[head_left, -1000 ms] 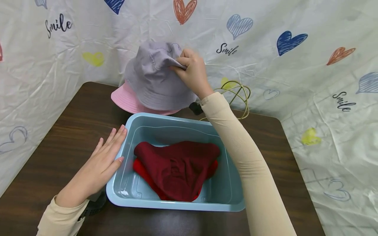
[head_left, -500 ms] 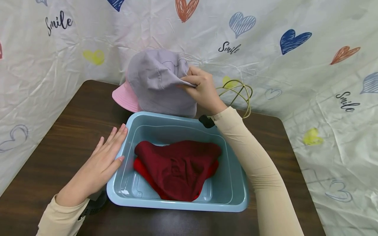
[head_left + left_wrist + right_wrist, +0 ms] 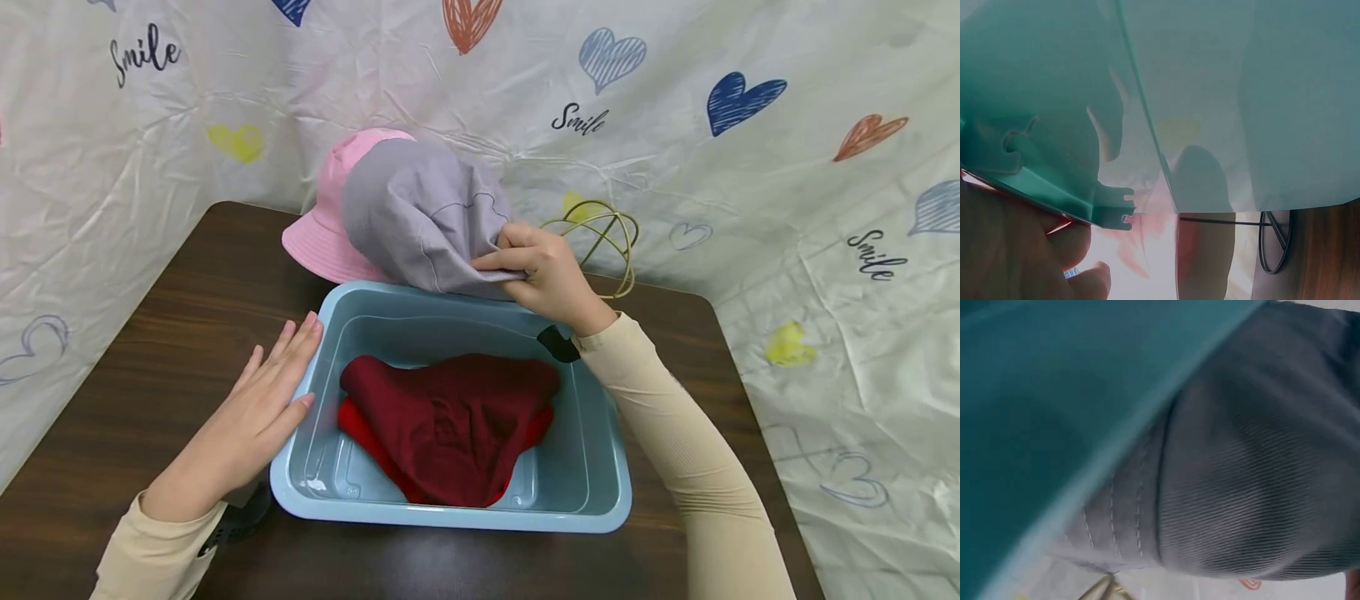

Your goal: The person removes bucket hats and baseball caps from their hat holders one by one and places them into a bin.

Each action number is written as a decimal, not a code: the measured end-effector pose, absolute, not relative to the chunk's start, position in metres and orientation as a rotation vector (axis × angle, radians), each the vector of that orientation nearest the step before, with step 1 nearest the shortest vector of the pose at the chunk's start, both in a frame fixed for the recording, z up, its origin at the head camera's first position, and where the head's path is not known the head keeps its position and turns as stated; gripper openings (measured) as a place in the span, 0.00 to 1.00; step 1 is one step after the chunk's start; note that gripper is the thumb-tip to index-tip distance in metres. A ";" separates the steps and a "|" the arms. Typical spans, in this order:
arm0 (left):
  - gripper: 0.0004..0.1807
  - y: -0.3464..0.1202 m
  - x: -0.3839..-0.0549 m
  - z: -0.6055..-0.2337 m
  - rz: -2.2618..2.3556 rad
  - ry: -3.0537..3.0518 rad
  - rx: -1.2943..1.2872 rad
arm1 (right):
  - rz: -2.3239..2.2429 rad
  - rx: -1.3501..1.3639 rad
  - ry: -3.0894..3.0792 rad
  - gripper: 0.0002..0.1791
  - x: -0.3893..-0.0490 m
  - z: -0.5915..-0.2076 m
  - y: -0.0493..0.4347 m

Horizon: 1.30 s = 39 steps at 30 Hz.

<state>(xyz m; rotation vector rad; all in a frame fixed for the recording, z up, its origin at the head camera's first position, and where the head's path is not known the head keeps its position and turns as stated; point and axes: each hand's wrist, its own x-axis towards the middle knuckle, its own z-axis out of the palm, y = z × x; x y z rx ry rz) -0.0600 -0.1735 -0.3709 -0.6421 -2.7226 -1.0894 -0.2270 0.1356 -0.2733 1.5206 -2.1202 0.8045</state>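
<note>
My right hand (image 3: 551, 271) pinches the crown of a grey-lilac bucket hat (image 3: 427, 217) just behind the far rim of a light blue plastic tub (image 3: 450, 518). In the right wrist view the hat's stitched brim (image 3: 1122, 512) shows beyond the tub wall. A pink bucket hat (image 3: 337, 225) is on the table to its left, partly covered by the grey one. My left hand (image 3: 255, 412) rests against the tub's left rim with its fingers straight. Inside the tub lies a dark red hat (image 3: 457, 425) over a brighter red item (image 3: 367, 429), mostly hidden.
A gold wire stand (image 3: 615, 242) is behind my right hand, at the back of the dark wooden table (image 3: 157, 325). A white cloth (image 3: 847, 350) printed with hearts and "Smile" hangs behind and beside the table. Black wrist gear (image 3: 558, 342) hangs over the tub's back right corner.
My right hand has drawn the grey-lilac hat down and to the right, toward the tub's far rim. More of the pink hat shows. My left hand stays at the rim.
</note>
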 end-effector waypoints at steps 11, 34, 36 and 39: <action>0.39 -0.173 -0.059 -0.372 -1.106 -2.720 -0.647 | 0.804 1.609 -2.180 0.22 -0.209 -0.283 0.153; 0.39 -0.174 -0.062 -0.375 -1.112 -2.716 -0.637 | 0.714 1.600 -2.377 0.23 -0.196 -0.292 0.161; 0.39 -0.174 -0.062 -0.375 -1.114 -2.713 -0.640 | 0.673 1.618 -2.382 0.22 -0.194 -0.293 0.163; 0.39 -0.175 -0.062 -0.375 -1.105 -2.712 -0.642 | 0.621 1.628 -2.384 0.20 -0.190 -0.294 0.164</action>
